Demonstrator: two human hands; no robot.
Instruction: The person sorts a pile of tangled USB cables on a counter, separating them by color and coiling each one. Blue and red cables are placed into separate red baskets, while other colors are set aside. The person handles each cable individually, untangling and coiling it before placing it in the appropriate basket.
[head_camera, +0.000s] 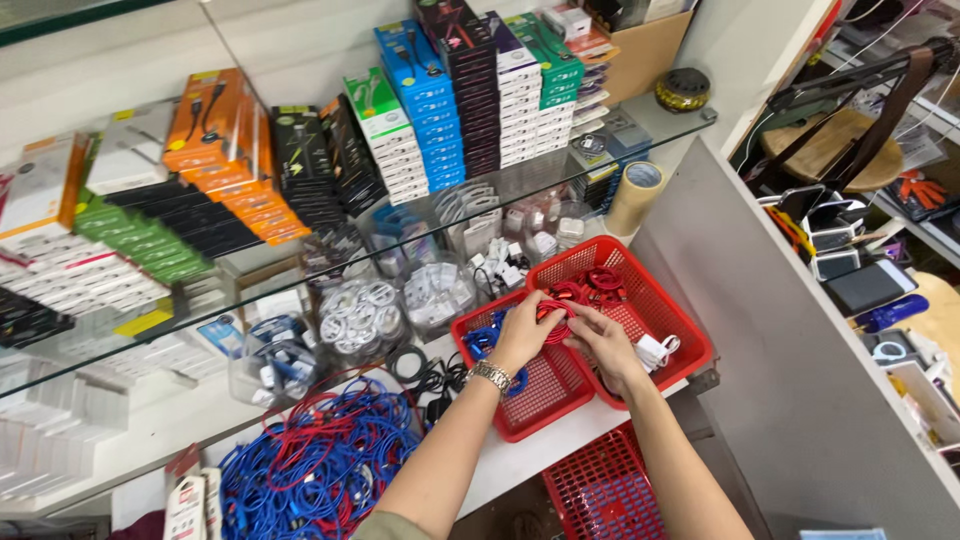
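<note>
— Glass shelf (330, 250) up top, stacked with boxed cables, then the white desk (560, 440) below it. See the big heap of blue and red cables (320, 470) at the near corner?

— Yes. And 2 red baskets on the desk: the far basket (680, 320) and the near basket (530, 410), edges touching.

— Both hands meet right over that seam. The left hand (522, 335), the one with the metal watch (490, 376), and the right hand (603, 342) each have fingers closed on 1 small red cable coil (556, 318), held just above the baskets.

— More red coils (600, 285) lie in the far basket behind it.

— To wind it well, I'd say keep the loops even, pinch the bundle with 1 hand and let the other guide the loose end, so nothing springs open.

— White charger (652, 350) beside the right wrist; best not to snag it.
</note>
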